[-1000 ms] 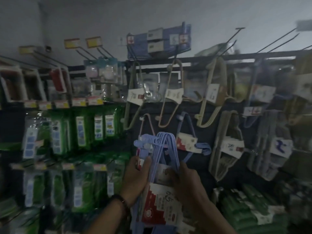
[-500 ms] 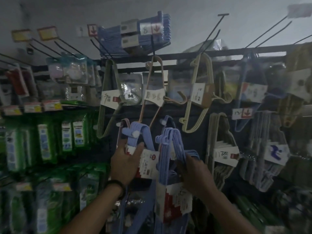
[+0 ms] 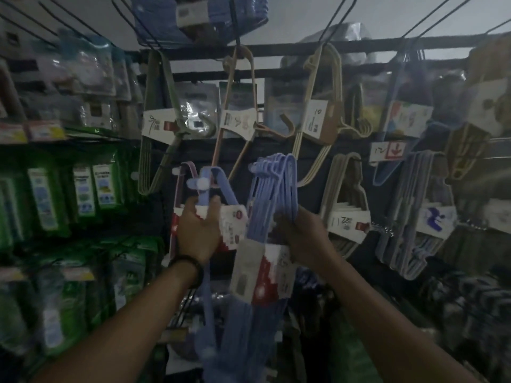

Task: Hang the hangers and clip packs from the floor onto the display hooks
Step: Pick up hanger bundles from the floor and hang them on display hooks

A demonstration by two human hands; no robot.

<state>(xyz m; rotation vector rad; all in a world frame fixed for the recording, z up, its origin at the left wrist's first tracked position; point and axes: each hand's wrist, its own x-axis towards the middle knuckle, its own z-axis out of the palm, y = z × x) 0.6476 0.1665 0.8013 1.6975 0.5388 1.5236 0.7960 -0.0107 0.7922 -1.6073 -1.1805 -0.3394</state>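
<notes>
My right hand (image 3: 300,233) grips a bundle of blue hangers (image 3: 272,194) with a red and white card sleeve, held upright in front of the dark display panel. My left hand (image 3: 197,228) holds a second blue hanger pack (image 3: 213,183) by its card, just left of the first. That pack's top sits at a white-tipped display hook (image 3: 203,184). The bundle in my right hand hangs free of any hook, its lower ends drooping past my wrists.
Beige and green hanger packs (image 3: 318,117) hang from the black rail (image 3: 276,48) above. Grey and blue hanger packs (image 3: 423,217) fill hooks to the right. Green packets (image 3: 83,189) line the shelves on the left. Bare black hooks (image 3: 431,15) jut out overhead.
Both hands have risen with the blue hanger packs toward the hooks. My view has tilted up and moved closer to the display.
</notes>
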